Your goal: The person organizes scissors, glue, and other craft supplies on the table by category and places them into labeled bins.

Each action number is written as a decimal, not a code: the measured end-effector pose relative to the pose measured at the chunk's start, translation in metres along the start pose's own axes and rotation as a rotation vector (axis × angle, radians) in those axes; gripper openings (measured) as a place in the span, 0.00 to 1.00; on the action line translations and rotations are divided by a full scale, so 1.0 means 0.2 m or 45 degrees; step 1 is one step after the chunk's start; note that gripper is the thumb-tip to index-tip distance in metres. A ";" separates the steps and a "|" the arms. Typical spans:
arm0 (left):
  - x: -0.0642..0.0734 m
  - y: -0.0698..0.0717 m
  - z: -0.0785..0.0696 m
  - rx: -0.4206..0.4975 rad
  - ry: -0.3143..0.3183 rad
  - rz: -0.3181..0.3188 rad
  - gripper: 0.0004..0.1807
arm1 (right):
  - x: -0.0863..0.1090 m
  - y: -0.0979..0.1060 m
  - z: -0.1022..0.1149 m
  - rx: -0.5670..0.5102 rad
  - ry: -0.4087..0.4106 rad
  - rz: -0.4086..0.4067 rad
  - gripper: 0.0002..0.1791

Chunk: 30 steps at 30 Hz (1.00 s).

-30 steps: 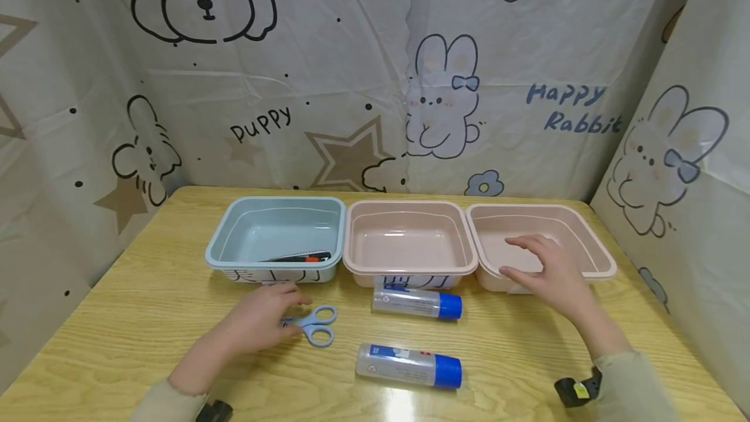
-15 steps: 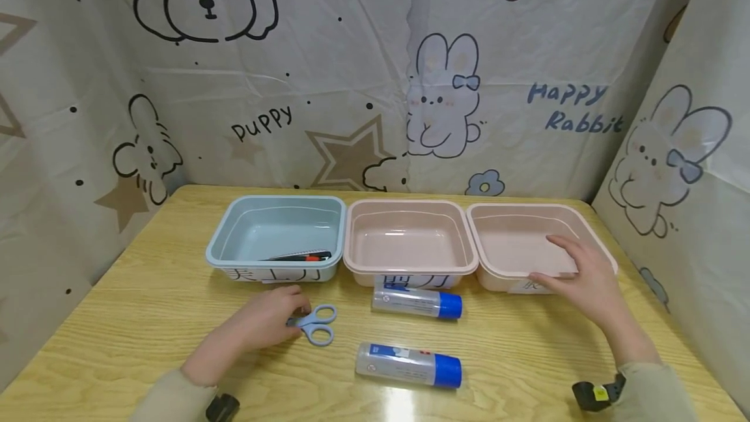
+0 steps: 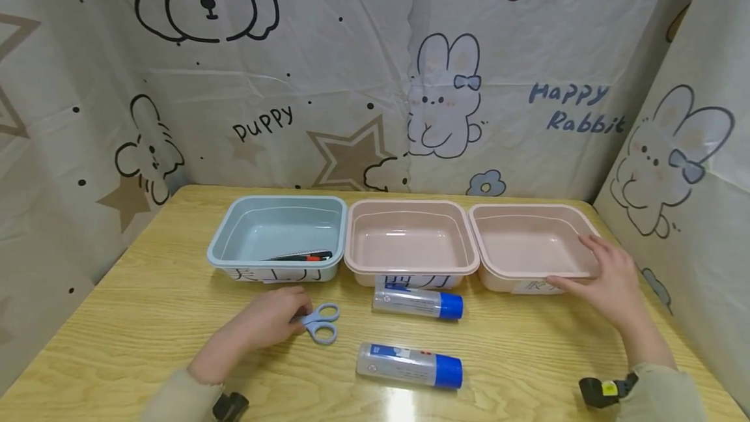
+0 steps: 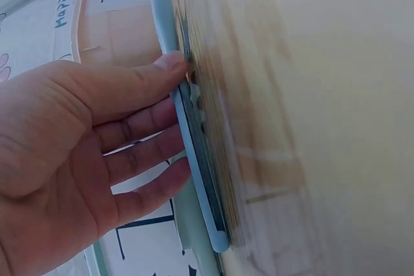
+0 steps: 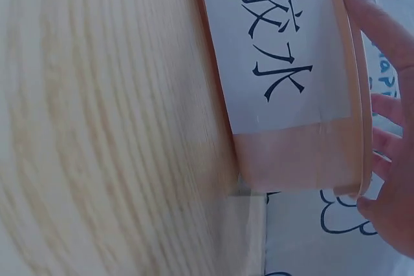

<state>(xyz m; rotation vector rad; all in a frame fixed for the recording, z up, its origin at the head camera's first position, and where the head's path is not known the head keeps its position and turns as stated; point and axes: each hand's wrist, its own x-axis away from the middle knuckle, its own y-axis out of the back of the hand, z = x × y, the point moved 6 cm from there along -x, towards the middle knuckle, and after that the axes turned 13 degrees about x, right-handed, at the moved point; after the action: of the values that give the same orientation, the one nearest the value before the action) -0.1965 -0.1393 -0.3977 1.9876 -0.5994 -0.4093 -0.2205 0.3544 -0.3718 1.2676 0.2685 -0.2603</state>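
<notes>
My left hand (image 3: pixel 272 318) pinches the blade end of light-blue scissors (image 3: pixel 324 332). In the left wrist view, the thumb lies on one side of the scissors (image 4: pixel 197 150), seen edge-on, and the fingers are behind them. At the right pink bin (image 3: pixel 533 239), my right hand (image 3: pixel 615 282) spreads thumb and fingers about the near right corner. In the right wrist view, the thumb lies at the rim of that bin (image 5: pixel 291 159), while the other fingers show beyond it; firm contact is unclear. The bin's white label (image 5: pixel 278 108) bears black characters.
Two clear glue bottles with blue caps, an upper one (image 3: pixel 410 303) and a lower one (image 3: pixel 404 365), lie on the wooden table (image 3: pixel 515 370). A middle pink bin (image 3: pixel 410 239) adjoins a blue bin (image 3: pixel 275 226) holding a black-and-orange cutter (image 3: pixel 310 257). A printed curtain (image 3: pixel 328 83) hangs behind.
My right hand has moved right, from over the right bin to its near right corner. The left hand has shifted slightly right and closed on the scissors, which have barely moved.
</notes>
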 end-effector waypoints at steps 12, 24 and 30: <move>-0.04 0.03 -0.04 0.013 -0.002 -0.042 0.07 | 0.06 -0.03 -0.13 -0.197 -0.245 0.139 0.62; -0.12 0.10 -0.20 0.057 -0.083 -0.039 0.05 | 0.08 -0.08 -0.20 -0.450 -0.233 0.114 0.47; -0.20 0.13 -0.29 0.135 -0.130 -0.019 0.06 | 0.09 -0.09 -0.22 -0.449 -0.303 0.110 0.46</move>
<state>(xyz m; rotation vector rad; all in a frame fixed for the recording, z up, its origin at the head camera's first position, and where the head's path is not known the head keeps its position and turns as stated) -0.2052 -0.0856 -0.3459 2.0824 -0.6826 -0.4998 -0.2117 0.3912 -0.4068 0.8871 0.0507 -0.2736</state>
